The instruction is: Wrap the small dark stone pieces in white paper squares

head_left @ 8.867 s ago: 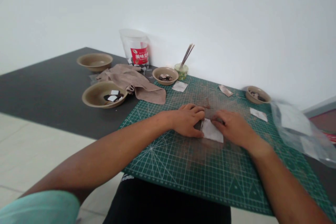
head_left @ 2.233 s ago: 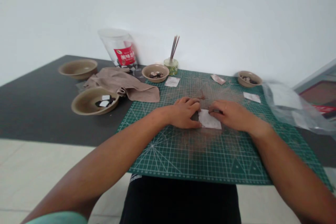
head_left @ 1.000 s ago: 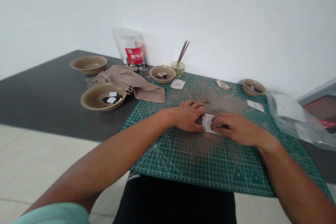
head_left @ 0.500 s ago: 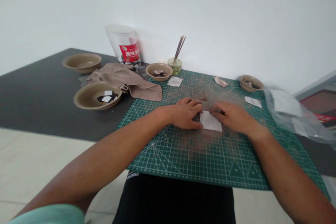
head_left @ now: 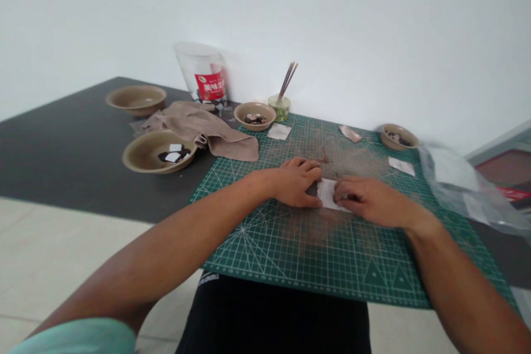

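Note:
A small white sheet [head_left: 327,192] lies on the green cutting mat [head_left: 290,243] in the middle of the table. My left hand [head_left: 296,181] rests at the sheet's left edge, fingers curled down and thumb pressing the edge. My right hand [head_left: 367,200] lies over the sheet's right part with the fingers closed in a pinch on something small that I cannot make out. Brown dust smears the mat around the sheet.
A beige bowl [head_left: 157,150] with dark and white pieces, an empty bowl [head_left: 136,99], a brown cloth [head_left: 203,130], a red-labelled bag [head_left: 204,74], two small bowls [head_left: 254,115] [head_left: 399,136], a cup of sticks [head_left: 280,106], paper squares [head_left: 279,131] [head_left: 401,166] and a clear plastic bag [head_left: 464,188].
My right hand has slid back toward me over the white sheet, covering more of it, after having moved away half a second ago. My left hand has stayed in place.

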Demonstrator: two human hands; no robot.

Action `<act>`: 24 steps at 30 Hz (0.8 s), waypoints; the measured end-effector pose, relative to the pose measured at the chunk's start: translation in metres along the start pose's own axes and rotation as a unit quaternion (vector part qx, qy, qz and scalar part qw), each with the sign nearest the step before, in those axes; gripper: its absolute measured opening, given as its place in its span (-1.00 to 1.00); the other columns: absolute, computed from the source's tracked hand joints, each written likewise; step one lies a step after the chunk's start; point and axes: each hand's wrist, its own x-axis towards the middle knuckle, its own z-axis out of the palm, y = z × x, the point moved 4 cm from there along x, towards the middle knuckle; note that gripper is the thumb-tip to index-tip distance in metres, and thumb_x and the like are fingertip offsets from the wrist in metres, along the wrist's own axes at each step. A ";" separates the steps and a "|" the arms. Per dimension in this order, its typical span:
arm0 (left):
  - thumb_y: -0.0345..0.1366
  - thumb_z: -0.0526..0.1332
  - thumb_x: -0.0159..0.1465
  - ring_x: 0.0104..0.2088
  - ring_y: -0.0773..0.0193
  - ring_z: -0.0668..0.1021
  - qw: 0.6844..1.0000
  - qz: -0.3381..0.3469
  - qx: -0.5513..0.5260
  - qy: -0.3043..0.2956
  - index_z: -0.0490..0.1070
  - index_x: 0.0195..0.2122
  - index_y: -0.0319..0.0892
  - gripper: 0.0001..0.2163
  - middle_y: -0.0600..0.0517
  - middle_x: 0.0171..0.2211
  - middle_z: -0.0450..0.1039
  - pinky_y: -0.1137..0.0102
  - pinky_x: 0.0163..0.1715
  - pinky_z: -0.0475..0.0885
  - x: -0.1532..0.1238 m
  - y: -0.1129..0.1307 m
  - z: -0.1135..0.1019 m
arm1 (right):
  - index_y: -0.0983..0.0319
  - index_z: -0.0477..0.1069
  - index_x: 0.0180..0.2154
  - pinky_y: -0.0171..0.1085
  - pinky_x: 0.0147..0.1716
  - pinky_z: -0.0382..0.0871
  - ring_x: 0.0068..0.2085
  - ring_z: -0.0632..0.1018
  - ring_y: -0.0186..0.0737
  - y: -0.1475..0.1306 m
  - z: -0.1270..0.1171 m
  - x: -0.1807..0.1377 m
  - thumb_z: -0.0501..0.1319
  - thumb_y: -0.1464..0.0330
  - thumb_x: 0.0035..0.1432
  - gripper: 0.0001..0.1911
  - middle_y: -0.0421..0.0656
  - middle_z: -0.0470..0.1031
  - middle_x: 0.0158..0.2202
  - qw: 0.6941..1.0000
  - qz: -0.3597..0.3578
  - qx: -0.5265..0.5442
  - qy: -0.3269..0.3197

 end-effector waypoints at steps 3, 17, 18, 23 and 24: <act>0.14 0.13 0.26 0.33 -0.17 0.10 1.000 -0.001 0.003 0.007 0.24 0.12 -0.13 -0.46 -0.15 0.37 0.01 -0.02 0.26 0.08 0.000 0.000 0.000 | 0.20 0.48 -0.23 -0.20 -0.18 0.33 -0.19 0.51 -0.16 0.002 -0.003 0.001 0.11 0.36 0.33 -0.83 -0.11 0.54 -0.22 0.997 0.030 -0.022 0.064; 0.14 0.13 0.25 0.33 -0.18 0.09 1.000 -0.007 0.003 0.003 0.25 0.11 -0.14 -0.45 -0.16 0.38 0.00 -0.03 0.26 0.08 0.000 -0.001 0.000 | 0.21 0.50 -0.27 -0.22 -0.25 0.33 -0.27 0.52 -0.16 0.016 -0.009 -0.003 0.18 0.32 0.27 -0.85 -0.11 0.55 -0.29 0.993 0.095 -0.015 0.063; 0.14 0.14 0.25 0.33 -0.19 0.10 1.000 -0.007 0.003 -0.002 0.26 0.10 -0.14 -0.46 -0.16 0.38 0.00 -0.03 0.26 0.09 0.000 -0.001 0.000 | 0.20 0.50 -0.29 -0.23 -0.26 0.33 -0.28 0.52 -0.18 0.015 -0.008 -0.005 0.18 0.32 0.27 -0.85 -0.13 0.54 -0.30 0.996 0.079 0.005 0.035; 0.13 0.14 0.25 0.33 -0.18 0.10 1.000 0.001 0.009 0.002 0.25 0.10 -0.13 -0.47 -0.14 0.38 0.00 -0.02 0.25 0.10 0.000 0.000 0.000 | 0.19 0.49 -0.25 -0.23 -0.21 0.31 -0.23 0.51 -0.19 0.006 -0.006 -0.005 0.15 0.34 0.29 -0.86 -0.13 0.54 -0.23 0.998 0.049 0.007 0.046; 0.14 0.14 0.25 0.33 -0.18 0.11 1.000 -0.001 0.009 0.004 0.25 0.10 -0.13 -0.46 -0.14 0.38 0.00 -0.02 0.26 0.10 0.000 -0.001 0.000 | 0.19 0.49 -0.25 -0.22 -0.23 0.30 -0.24 0.51 -0.18 0.007 -0.008 -0.005 0.15 0.35 0.29 -0.86 -0.12 0.54 -0.24 0.996 0.069 -0.015 0.061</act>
